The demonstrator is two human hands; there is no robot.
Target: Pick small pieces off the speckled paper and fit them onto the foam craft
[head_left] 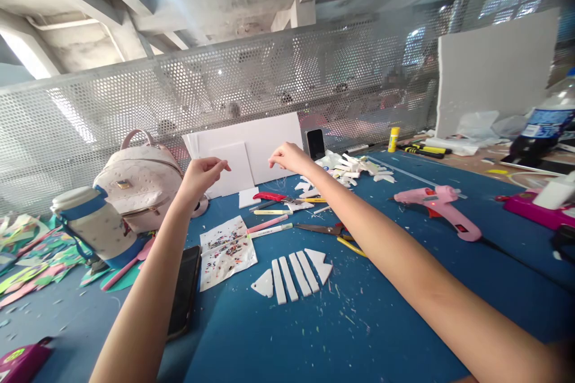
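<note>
Both hands are raised over the far part of the blue table (314, 335), apart from each other. My left hand (204, 176) has curled fingers, in front of a small white board (240, 161). My right hand (291, 158) is bent down at the wrist with its fingers drawn together, before a larger white board (274, 140). Whether either holds something thin cannot be made out. Below them lie white foam pieces in a fish shape: a triangular head (263, 284), several strips (288, 278) and a notched tail (318, 264).
Scissors (321, 228), pens (269, 228) and red-handled pliers (272, 196) lie mid-table. White scraps (350, 169) are heaped behind. A pink glue gun (438, 206) is right. Left are a phone (186, 293), speckled paper (229, 254), a bottle (92, 221) and a backpack (139, 179).
</note>
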